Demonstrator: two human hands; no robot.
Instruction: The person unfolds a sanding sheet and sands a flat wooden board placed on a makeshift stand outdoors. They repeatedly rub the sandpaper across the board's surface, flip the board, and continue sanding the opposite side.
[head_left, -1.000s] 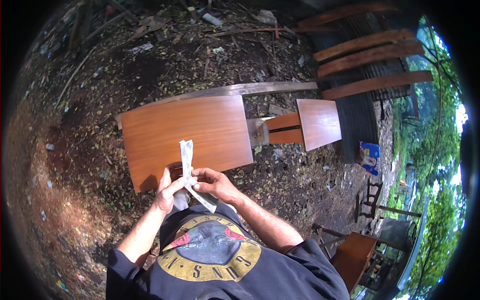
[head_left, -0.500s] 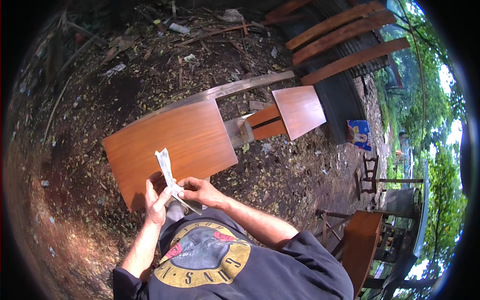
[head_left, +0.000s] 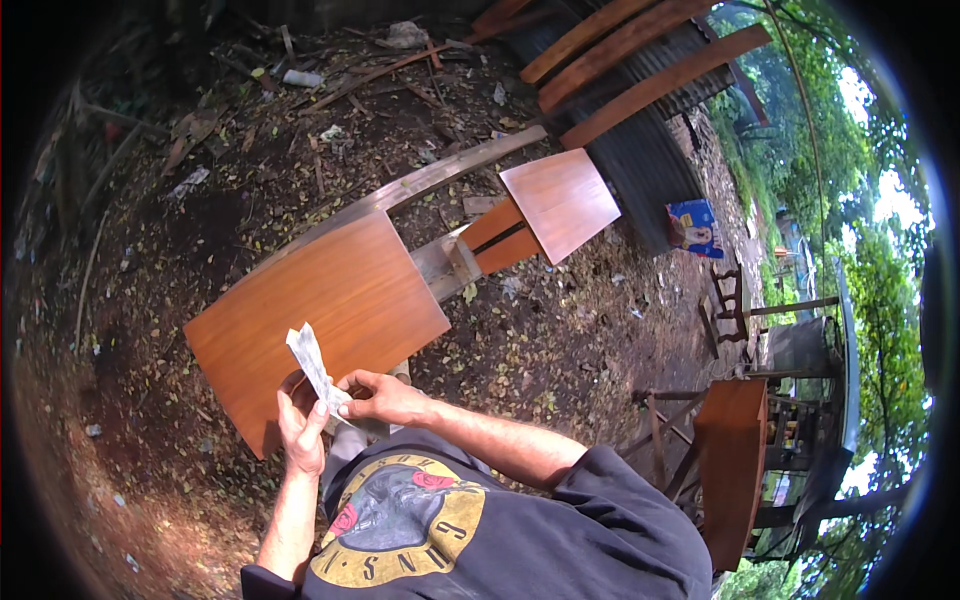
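In the head view, the strip [head_left: 309,360] is between the person's two hands, above the near part of the brown panel [head_left: 310,285]. The left hand [head_left: 302,428] grips it with the thumb on the near side; the right hand [head_left: 388,398] pinches at its lower end with thumb and bent fingers. The upper end sticks up free, tilted to the left.

The strip looks pale, thin and creased, like folded paper or a worn abrasive sheet; which of these, I cannot tell. It should be light and limp, easily bent, a little stiffer along its folds, and likely to tear at a crease if pulled hard. Its dry-looking surface should not slip much. The firmest hold would be a flat pinch about its middle, a second one near an end.

The strip's lower end is mostly covered by the right fingers, and some left fingertips are hidden behind it. The hands cover part of the panel's near edge, and what bears the panel is largely out of sight. The left sleeve [head_left: 268,582] is cut off at the bottom.
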